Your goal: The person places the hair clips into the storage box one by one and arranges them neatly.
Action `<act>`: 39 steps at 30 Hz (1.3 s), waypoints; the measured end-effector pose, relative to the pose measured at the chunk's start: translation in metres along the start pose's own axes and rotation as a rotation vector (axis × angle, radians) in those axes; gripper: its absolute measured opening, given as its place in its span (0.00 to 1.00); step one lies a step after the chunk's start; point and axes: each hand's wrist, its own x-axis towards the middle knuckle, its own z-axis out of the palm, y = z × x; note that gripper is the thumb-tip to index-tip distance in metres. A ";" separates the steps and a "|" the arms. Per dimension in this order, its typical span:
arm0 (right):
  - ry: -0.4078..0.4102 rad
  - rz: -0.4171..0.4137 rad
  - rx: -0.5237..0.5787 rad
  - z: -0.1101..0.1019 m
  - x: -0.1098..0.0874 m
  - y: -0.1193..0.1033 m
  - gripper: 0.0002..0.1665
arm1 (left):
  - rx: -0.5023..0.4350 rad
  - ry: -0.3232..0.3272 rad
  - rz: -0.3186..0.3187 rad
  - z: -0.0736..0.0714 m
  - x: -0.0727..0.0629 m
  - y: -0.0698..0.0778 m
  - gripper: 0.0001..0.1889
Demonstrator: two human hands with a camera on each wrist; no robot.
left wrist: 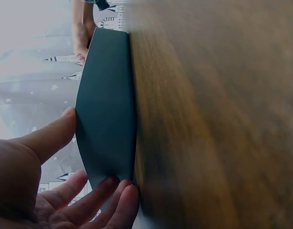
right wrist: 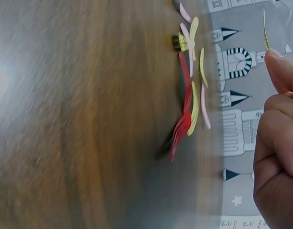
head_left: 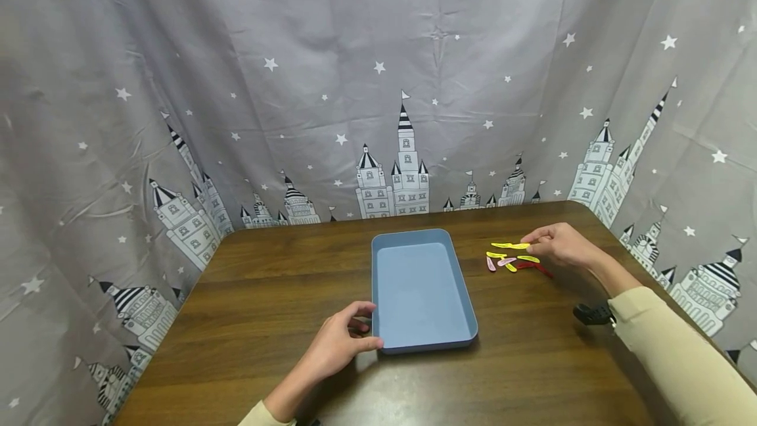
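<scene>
A shallow blue-grey tray (head_left: pixel 420 291) lies on the wooden table. My left hand (head_left: pixel 343 340) is at its near left corner. In the left wrist view the thumb touches the tray's rim and the loosely bent fingers (left wrist: pixel 84 205) rest against its outer wall. To the right of the tray, my right hand (head_left: pixel 564 244) pinches a yellow hair clip (right wrist: pixel 266 29) between thumb and finger, raised over the table. Beneath it lies a loose group of hair clips: yellow (head_left: pixel 528 259), pink (head_left: pixel 506 261) and red (head_left: pixel 542 271).
The brown wooden table (head_left: pixel 284 281) runs back to a grey curtain (head_left: pixel 331 84) printed with castles and stars. A black device (head_left: pixel 593 313) is on the right wrist, beside the cream sleeve (head_left: pixel 674 347).
</scene>
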 end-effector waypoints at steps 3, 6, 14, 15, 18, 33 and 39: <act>0.005 -0.001 -0.011 0.003 0.004 -0.005 0.23 | -0.002 0.000 0.006 0.000 0.000 0.000 0.32; 0.008 -0.015 -0.044 0.005 0.007 -0.010 0.22 | 0.000 0.001 0.012 0.000 0.000 0.000 0.32; -0.009 -0.030 -0.049 0.011 0.016 -0.025 0.21 | 0.007 0.010 0.015 0.000 0.001 -0.001 0.32; -0.015 -0.035 -0.047 0.012 0.018 -0.026 0.21 | 0.006 0.010 0.014 0.000 0.001 -0.001 0.32; -0.017 -0.060 -0.055 0.015 0.022 -0.032 0.20 | 0.004 0.012 0.017 0.000 0.001 -0.001 0.32; -0.050 -0.068 -0.067 0.025 0.037 -0.054 0.19 | -0.008 0.007 0.030 0.001 0.000 0.001 0.32; -0.029 -0.136 -0.185 0.028 0.044 -0.063 0.15 | -0.005 0.010 0.027 0.001 0.000 0.001 0.32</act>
